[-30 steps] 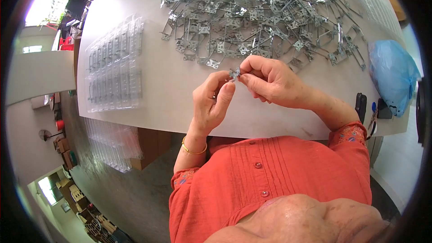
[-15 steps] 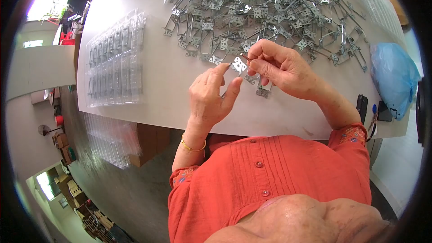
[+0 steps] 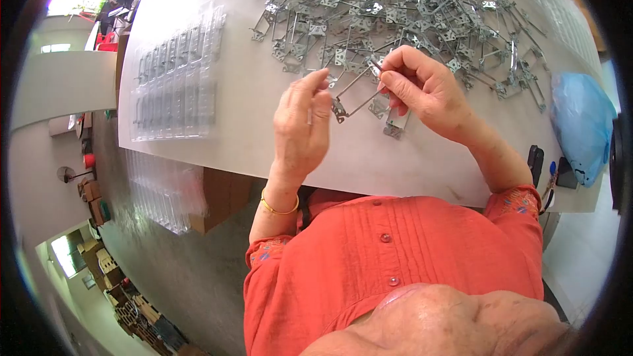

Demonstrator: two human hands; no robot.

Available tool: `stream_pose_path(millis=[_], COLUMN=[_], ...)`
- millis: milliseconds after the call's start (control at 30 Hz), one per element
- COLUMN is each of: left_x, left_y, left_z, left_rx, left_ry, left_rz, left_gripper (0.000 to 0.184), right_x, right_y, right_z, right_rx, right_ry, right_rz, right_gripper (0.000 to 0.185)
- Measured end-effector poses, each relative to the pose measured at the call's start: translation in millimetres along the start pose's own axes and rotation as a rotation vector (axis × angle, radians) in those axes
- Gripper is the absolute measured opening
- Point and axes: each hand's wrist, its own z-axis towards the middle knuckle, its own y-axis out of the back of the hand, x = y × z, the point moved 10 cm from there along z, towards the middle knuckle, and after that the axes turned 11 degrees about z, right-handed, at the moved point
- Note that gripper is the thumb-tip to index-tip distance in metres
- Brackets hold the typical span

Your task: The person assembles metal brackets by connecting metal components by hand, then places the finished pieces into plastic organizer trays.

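My right hand is closed on one end of a metal bracket, which slants down to the left with two thin rods and a plate at its far end. Just left of that plate, my left hand is raised with its fingers close together; whether something small is between them cannot be made out. Below my right hand another metal piece shows, partly covered by the fingers. A large heap of similar metal brackets lies beyond both hands.
Clear plastic trays with metal parts lie on the table's left. More clear trays are at the back right. A blue plastic bag, a black object and scissors are at the right edge. A cardboard box stands below the table.
My left hand has moved left, away from the metal piece it was touching. My right hand has risen slightly with the bracket, whose rods now show. The view has shifted a little.
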Motion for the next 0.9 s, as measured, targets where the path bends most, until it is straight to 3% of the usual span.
stream_pose_path(millis=[67,600,733,900], left_x=[15.3,-25.1,-18.2,5.8], left_y=[7.6,16.3,28.1,59.6], left_z=[-2.0,-15.8,-20.0,-20.6], left_rx=[0.027,0.197,0.143,0.064], left_ry=[0.117,-0.309,-0.328,-0.269], left_rz=[-0.102,0.025,0.098,0.191], left_gripper=[0.021,0.025,0.022,0.023], right_x=[0.0,-5.8,-3.9,-17.6], right_y=[1.2,-7.8,-6.0,-23.8], right_z=[1.0,2.7,6.1,1.0], right_rx=[-0.015,0.043,0.008,0.12], right_ry=[-0.005,0.017,0.098,0.026], right_rz=[0.018,0.054,-0.023,-0.04], right_gripper=[0.012,0.011,0.012,0.008])
